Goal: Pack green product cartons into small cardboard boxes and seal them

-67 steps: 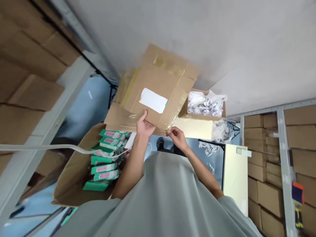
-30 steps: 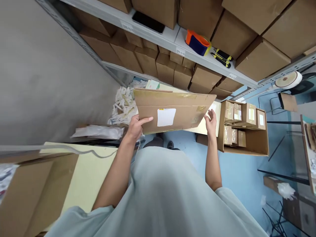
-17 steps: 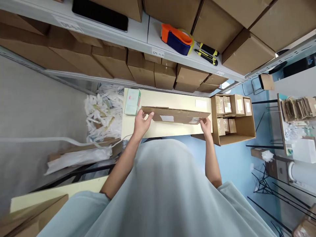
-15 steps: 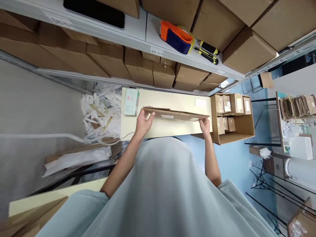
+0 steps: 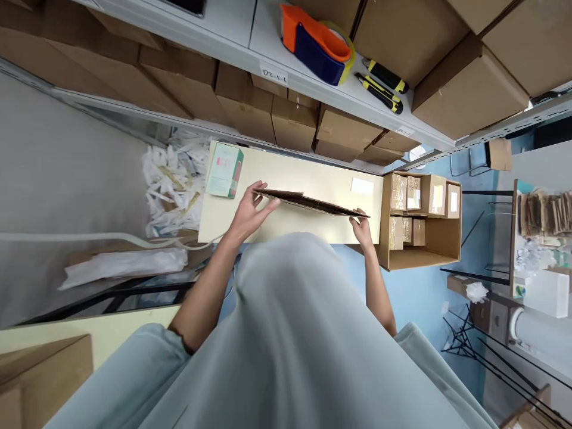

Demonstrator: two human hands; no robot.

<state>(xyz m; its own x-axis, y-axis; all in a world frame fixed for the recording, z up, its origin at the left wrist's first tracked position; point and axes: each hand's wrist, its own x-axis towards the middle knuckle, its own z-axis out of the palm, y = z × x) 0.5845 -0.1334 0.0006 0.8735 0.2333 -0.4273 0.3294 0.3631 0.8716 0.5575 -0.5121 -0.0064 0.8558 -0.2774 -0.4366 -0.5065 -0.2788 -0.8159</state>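
A flattened cardboard box (image 5: 310, 201) spans the space between my two hands, seen nearly edge-on above the cream tabletop (image 5: 286, 164). My left hand (image 5: 251, 211) grips its left end, thumb stretched along the near side and fingers behind. At the other end, my right hand (image 5: 361, 228) pinches the lower corner between thumb and fingers. A green and white small box (image 5: 224, 170) stands on the table to the left of my left hand. Beyond the cardboard, a white paper sheet (image 5: 361, 186) lies near the table's right end.
An open carton (image 5: 422, 260) holding several small taped boxes stands against the table's right end. Above the far edge runs a shelf (image 5: 263, 36) with a tape dispenser (image 5: 316, 47) and utility knives (image 5: 382, 89). White scrap paper (image 5: 172, 185) is heaped on the left.
The flattened box has turned so its upper edge and dark inner layers show, and its right end sits lower. Both hands keep hold of it. The camera view has shifted.
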